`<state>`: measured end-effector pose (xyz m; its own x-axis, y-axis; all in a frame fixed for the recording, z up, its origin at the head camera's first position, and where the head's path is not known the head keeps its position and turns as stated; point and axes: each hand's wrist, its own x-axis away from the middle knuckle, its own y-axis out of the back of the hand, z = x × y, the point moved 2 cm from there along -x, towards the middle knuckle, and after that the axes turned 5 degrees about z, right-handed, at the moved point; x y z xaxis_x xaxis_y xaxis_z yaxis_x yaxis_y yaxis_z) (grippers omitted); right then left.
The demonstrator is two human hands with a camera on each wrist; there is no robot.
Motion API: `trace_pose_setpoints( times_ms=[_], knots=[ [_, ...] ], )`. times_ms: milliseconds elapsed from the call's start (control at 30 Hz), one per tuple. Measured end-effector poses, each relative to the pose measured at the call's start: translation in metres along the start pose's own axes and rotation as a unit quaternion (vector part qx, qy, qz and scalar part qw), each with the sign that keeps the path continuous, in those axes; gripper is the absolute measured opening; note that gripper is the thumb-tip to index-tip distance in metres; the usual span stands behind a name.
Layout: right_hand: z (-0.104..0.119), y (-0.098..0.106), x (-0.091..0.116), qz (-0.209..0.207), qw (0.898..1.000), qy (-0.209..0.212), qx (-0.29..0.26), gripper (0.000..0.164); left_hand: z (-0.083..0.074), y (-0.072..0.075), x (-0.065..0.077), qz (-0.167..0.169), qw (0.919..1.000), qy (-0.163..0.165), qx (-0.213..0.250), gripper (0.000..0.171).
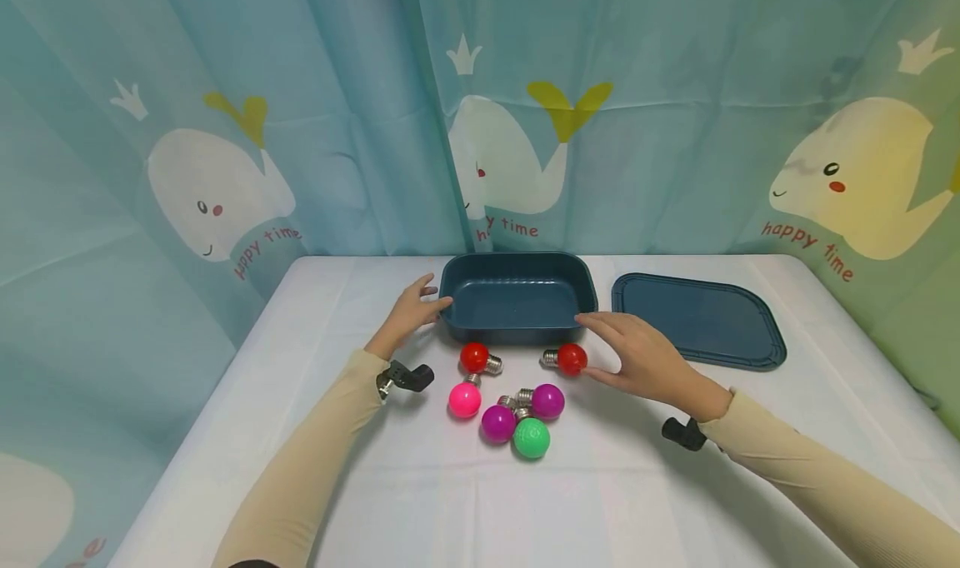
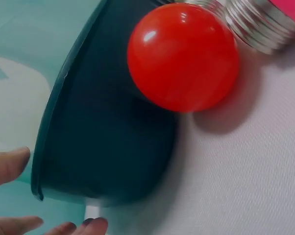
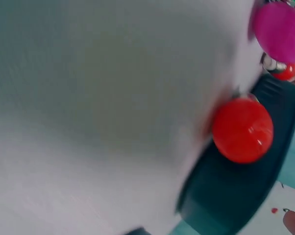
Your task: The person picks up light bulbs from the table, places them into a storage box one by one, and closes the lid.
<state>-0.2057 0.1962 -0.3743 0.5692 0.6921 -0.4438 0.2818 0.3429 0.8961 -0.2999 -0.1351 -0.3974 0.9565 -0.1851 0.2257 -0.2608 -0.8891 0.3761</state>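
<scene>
A dark blue rectangular box [image 1: 517, 335] stands at the back middle of the white table. My left hand [image 1: 408, 311] is at its left end, thumb and fingers spread around the rim; in the left wrist view the fingertips [image 2: 12, 166] lie close to the box's end wall [image 2: 103, 152]. At the front right corner of the box my right hand [image 1: 645, 356] hovers, fingers extended and thumb apart, holding nothing. A red light bulb [image 1: 573, 359] lies right by that thumb. Another red bulb [image 1: 474, 357] lies before the box's left front.
Nearer me lie a pink bulb [image 1: 465, 400], two purple bulbs [image 1: 498, 424] and a green bulb [image 1: 532, 438], their metal screw bases bunched inward. A flat dark blue lid-like tray [image 1: 697, 318] lies right of the box. A whale-print curtain [image 1: 360, 135] hangs behind the table.
</scene>
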Motion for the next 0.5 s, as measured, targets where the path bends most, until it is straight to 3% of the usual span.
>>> trace_pose_setpoints(
  times_ms=[200,500],
  knots=[
    [-0.001,-0.013,0.005,0.009,0.999,-0.021,-0.045,0.066,0.008,-0.003,-0.002,0.027,0.9969,0.013,0.073,0.063],
    [-0.005,-0.027,0.009,0.077,0.987,-0.087,-0.107,0.057,0.009,-0.005,0.0,0.044,0.994,-0.006,0.099,0.051]
  ],
)
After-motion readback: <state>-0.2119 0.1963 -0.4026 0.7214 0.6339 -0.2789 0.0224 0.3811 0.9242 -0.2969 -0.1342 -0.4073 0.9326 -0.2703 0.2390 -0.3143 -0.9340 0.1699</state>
